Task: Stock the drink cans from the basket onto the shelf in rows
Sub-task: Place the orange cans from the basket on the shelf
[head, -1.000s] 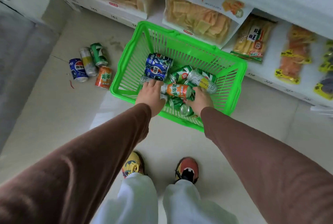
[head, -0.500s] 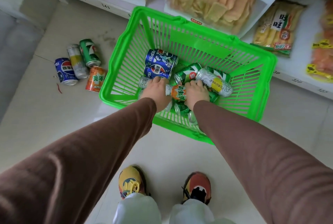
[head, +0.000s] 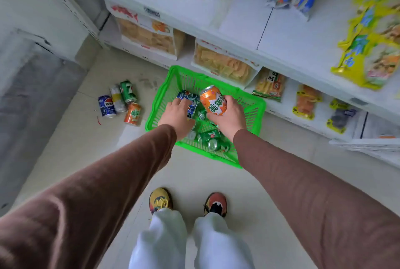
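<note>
Shop aisle: white shelving (head: 238,20) with price-tag strips, packaged snack bags (head: 223,65), green shopping basket (head: 257,106) on tiled floor (head: 65,143).

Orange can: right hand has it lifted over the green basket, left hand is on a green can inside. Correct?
One error. In the head view the left hand grips a blue can, not a green one. The rest holds: the right hand holds the orange can above the green basket.
</note>
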Demonstrator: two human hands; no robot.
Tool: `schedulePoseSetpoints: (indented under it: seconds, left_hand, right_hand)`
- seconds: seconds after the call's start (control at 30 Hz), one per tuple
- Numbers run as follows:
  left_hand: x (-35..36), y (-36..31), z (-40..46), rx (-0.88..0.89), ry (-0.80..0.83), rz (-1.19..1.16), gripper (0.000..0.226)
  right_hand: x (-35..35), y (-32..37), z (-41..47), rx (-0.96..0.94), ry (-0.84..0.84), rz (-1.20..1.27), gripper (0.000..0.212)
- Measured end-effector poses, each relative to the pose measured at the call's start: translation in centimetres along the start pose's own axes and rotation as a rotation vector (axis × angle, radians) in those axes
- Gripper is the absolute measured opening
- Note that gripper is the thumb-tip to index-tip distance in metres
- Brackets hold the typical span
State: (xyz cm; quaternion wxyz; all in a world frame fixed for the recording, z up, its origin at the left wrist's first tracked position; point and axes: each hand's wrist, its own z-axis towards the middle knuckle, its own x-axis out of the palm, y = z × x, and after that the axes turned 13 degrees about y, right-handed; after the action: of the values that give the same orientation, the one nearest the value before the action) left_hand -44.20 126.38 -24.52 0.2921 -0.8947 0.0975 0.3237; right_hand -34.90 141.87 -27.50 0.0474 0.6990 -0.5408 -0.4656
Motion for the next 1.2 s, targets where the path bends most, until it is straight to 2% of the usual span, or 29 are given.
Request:
schedulePoseSetpoints:
  seconds: [0.2,0.33,0.57,0.77,0.87,1.0,1.2]
  left_hand:
    - [-14.6,-9.1,-10.6,0.140,-0.133,-0.062,0.067]
    - [-23.4,-14.4,-16.9,0.295,-0.240,-0.051,0.065]
    - [-34.4,-21.9,-23.1,0.493,-0.413,-0.031,0.064]
    - [-39.8,-26.8,-21.5,0.545,-0.441,0.005,0.066]
    - [-41.2,-28.6,-18.8,0.515,-0.425,0.021,0.067]
    - [-42.6,-30.1,-14.6,0.450,-0.388,0.022,0.068]
    - [-45.4,-31.5,-9.7,0.386,-0.374,0.033,0.068]
  right_hand:
    - [-12.0,14.3,-11.2,-0.115,-0.136,0.141,0.066]
    - [-19.7,22.6,-17.6,-0.209,-0.226,0.181,0.063]
    - [-30.6,32.3,-24.3,-0.366,-0.431,0.295,0.056]
    - [-37.1,35.0,-22.1,-0.359,-0.500,0.331,0.061]
    - [-39.1,34.6,-18.9,-0.303,-0.501,0.377,0.067]
    - [-41.2,34.4,-13.7,-0.295,-0.451,0.445,0.065]
    - [-42.9,35.6,-7.9,-0.246,-0.454,0.439,0.067]
